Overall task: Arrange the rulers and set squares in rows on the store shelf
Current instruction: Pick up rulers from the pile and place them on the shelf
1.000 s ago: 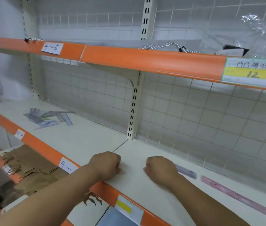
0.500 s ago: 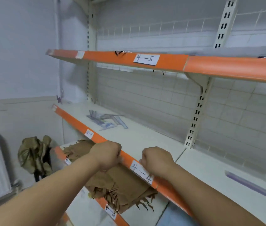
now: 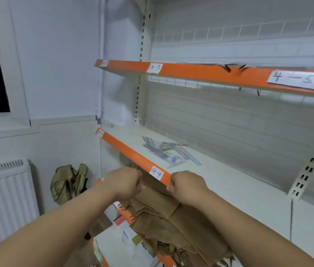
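Observation:
A loose heap of clear rulers and set squares lies on the cream shelf with the orange front edge, near its left end. My left hand and my right hand are both curled into fists in front of that orange edge, either side of the "04-4" label. Neither hand holds anything that shows. Both hands are short of the heap, which lies further back and to the right.
An upper orange-edged shelf hangs above. Brown cloth lies on the lower shelf under my hands. A white radiator and an olive bag stand at the left by the wall.
My view and both fists have swung left along the shelf, from its right bay to the front edge near the heap. The purple rulers at the right are out of view.

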Available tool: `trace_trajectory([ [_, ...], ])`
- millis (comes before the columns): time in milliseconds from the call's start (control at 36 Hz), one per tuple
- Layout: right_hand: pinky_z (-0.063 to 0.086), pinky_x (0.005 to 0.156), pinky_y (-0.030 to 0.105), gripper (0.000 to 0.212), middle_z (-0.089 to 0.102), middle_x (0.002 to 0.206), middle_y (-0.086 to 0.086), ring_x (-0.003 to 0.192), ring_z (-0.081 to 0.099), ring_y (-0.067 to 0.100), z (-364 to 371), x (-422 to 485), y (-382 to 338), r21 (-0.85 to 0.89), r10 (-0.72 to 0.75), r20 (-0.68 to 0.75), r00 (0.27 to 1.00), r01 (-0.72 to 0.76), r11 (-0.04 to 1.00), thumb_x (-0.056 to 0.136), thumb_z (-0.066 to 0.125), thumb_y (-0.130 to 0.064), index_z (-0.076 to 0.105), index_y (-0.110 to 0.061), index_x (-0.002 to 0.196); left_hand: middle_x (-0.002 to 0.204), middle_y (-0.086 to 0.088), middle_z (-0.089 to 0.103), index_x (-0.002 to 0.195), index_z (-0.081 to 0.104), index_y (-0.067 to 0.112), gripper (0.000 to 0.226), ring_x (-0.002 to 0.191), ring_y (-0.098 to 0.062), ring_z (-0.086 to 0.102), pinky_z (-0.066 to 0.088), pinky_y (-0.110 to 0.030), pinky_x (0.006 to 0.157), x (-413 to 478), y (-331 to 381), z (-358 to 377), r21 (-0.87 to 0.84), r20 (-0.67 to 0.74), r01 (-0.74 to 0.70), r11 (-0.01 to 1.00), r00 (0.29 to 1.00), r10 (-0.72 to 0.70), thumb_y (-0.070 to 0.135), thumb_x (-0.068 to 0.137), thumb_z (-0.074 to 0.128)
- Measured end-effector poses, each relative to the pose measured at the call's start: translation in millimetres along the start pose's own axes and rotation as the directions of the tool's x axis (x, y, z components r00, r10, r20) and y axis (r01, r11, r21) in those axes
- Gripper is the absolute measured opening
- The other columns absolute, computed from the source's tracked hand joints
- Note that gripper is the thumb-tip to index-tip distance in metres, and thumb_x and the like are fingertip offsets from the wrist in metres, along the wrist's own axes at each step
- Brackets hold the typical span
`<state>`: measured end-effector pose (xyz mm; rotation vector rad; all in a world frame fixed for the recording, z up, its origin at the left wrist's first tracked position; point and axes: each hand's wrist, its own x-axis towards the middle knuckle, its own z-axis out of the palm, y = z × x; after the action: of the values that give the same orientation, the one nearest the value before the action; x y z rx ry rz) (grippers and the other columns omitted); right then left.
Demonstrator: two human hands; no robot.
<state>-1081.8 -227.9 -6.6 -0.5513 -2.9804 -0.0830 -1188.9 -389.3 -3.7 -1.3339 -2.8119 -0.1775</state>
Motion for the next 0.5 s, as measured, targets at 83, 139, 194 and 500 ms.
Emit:
trace_trajectory([
  [83,0.036,0.068,0.028,0.027,0.062,0.109,0.005,0.084,0.049,0.021,5.2,26.1,-6.4,-0.018,0.008,0.001,1.000,-0.008,1.000,0.096,0.045,-0.036,0.058,-0.016,0.109,0.093,0.004,0.056,0.099,0.059,0.018,0.027,0.083,-0.014,0.052,0.045,-0.028,0.073,17.7,-19.6,3.4,0.000,0.007,0.000,1.000,1.000,0.000,0.043,0.095,0.050],
  [139,0.036,0.069,0.028,0.026,0.062,0.109,0.005,0.088,0.052,0.023,8.1,45.1,-7.5,-0.031,0.010,-0.002,1.000,-0.010,0.999,0.096,0.044,-0.035,0.057,-0.016,0.108,0.097,0.003,0.058,0.100,0.059,0.017,0.028,0.086,-0.015,0.054,0.043,-0.026,0.070,32.6,-31.5,4.5,-0.004,0.006,-0.003,1.000,1.000,0.003,0.043,0.095,0.049],
  [194,0.036,0.070,0.028,0.026,0.061,0.107,0.004,0.092,0.055,0.023,9.4,64.1,-6.0,-0.035,0.010,0.001,1.000,-0.010,0.999,0.097,0.044,-0.035,0.058,-0.016,0.107,0.103,0.002,0.060,0.103,0.059,0.017,0.028,0.091,-0.016,0.056,0.041,-0.025,0.070,50.0,-41.8,5.9,0.001,-0.006,-0.007,1.000,1.000,0.007,0.043,0.096,0.049],
  [500,0.026,0.047,0.023,0.038,0.041,0.064,-0.005,0.070,0.047,0.019,12.3,167.0,14.1,-0.059,0.058,0.043,0.997,-0.055,0.997,0.095,0.043,-0.026,0.029,-0.025,0.060,0.104,-0.001,0.060,0.104,0.059,0.014,0.031,0.097,-0.020,0.055,0.042,-0.029,0.074,148.9,-88.3,-1.6,0.000,-0.009,-0.027,1.000,1.000,0.027,0.042,0.096,0.049],
])
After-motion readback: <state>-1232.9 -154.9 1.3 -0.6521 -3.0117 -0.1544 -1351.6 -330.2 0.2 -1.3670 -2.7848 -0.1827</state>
